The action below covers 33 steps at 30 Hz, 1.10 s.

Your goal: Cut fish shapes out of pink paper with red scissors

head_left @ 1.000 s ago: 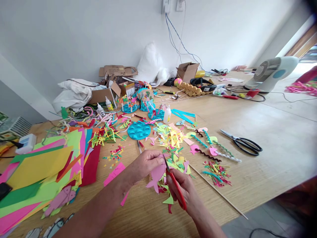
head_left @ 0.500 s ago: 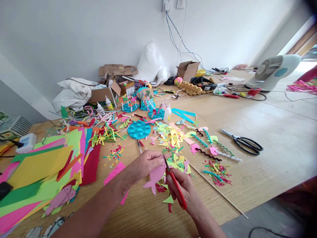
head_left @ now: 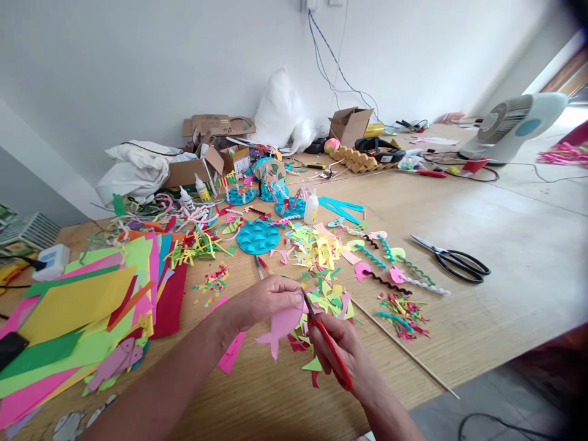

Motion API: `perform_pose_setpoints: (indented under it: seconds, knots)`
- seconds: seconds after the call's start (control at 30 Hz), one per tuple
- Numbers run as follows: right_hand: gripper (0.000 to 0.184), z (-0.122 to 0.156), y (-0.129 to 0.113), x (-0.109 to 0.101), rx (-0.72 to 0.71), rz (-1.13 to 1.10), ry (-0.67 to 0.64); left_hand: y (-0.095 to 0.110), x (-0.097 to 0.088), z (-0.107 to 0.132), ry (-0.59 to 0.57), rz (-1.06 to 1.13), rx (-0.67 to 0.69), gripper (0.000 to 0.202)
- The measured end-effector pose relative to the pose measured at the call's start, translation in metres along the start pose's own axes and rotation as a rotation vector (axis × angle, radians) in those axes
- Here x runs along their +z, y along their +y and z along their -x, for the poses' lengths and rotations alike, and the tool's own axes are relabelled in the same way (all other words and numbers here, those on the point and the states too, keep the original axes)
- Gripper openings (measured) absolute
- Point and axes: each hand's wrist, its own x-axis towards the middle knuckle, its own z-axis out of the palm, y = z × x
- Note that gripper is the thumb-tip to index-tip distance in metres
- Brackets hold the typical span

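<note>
Over the near middle of the table, my left hand (head_left: 275,298) pinches a pink paper fish cutout (head_left: 285,324), its forked tail pointing down and left. My right hand (head_left: 339,344) is closed around the handles of red-handled scissors (head_left: 334,350). The dark blades meet the upper right edge of the pink paper, close to my left fingertips. Green, yellow and red paper scraps (head_left: 316,361) lie on the table beneath and behind both hands. Part of a bright pink sheet (head_left: 232,353) shows beyond my left forearm.
Stacked coloured paper (head_left: 78,300) covers the left side. Black-handled scissors (head_left: 459,260) and a wooden stick (head_left: 404,349) lie to the right. A blue scalloped disc (head_left: 258,237), a glue bottle (head_left: 311,208) and pipe cleaners (head_left: 388,283) sit farther back, with a fan (head_left: 514,128) at far right.
The pink fish has turned slightly, its tail swinging left and a little up. My hands keep the same grips, with the scissors still at the paper's edge. The view has shifted slightly.
</note>
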Motion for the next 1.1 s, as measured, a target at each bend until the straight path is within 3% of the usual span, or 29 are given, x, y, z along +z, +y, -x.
perform_pose_setpoints:
  seconds: [0.73,0.93,1.1]
  knots:
    - [0.044,0.006,-0.007,-0.017,-0.13,0.281,-0.168,0.012,-0.022,0.004,-0.255,-0.036,-0.173,0.022]
    - [0.047,0.007,-0.009,-0.015,-0.021,0.066,-0.221,0.014,-0.024,0.005,-0.283,-0.072,-0.165,0.027]
    - [0.049,0.007,-0.008,-0.014,-0.016,0.0,-0.254,0.017,-0.022,0.006,-0.257,-0.078,-0.171,0.026]
